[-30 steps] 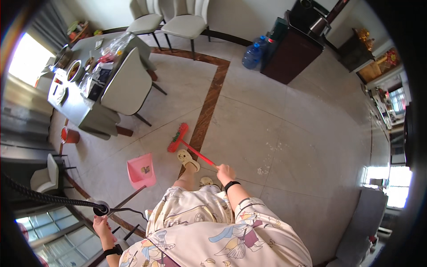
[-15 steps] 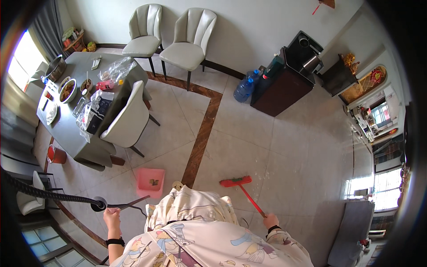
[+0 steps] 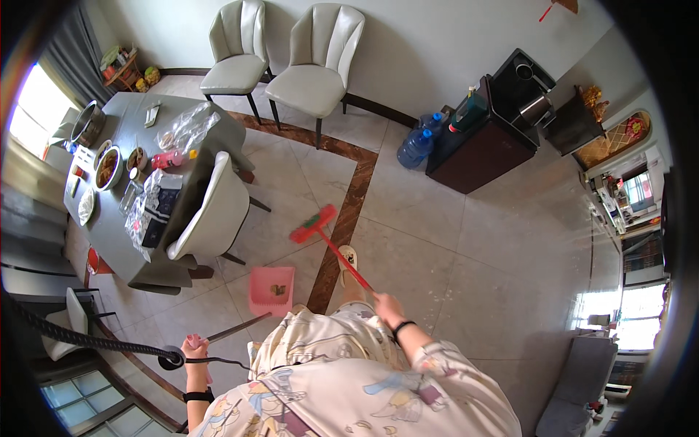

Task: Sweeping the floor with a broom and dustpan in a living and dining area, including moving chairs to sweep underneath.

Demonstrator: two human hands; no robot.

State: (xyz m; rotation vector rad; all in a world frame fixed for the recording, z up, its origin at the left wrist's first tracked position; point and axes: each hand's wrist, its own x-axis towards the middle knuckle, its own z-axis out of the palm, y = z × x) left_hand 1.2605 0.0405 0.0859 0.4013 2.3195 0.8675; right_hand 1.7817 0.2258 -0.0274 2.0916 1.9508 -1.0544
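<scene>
My left hand (image 3: 195, 348) is closed around the long handle of a pink dustpan (image 3: 261, 300). The pan rests on the tiled floor just ahead and left of my feet, with a small clump of debris (image 3: 278, 290) inside. In my closed right hand (image 3: 389, 309) is the red handle of a broom (image 3: 342, 258). Its red head with green on it is ahead of the dustpan, to the right of it and apart from it. My slippered foot (image 3: 349, 256) stands just right of the broom handle.
A grey-covered table (image 3: 109, 240) with bowls and plastic bags stands left, a pale chair (image 3: 207, 211) tucked against it. Two more chairs (image 3: 317, 84) line the far wall. Blue water bottles (image 3: 415, 148) sit beside a dark cabinet (image 3: 466, 156). A black cable (image 3: 87, 341) crosses the lower left.
The broom has swung from the right across to the left and farther ahead, my right hand moving inward and forward with it. One foot has come forward. The dustpan appears farther right in view.
</scene>
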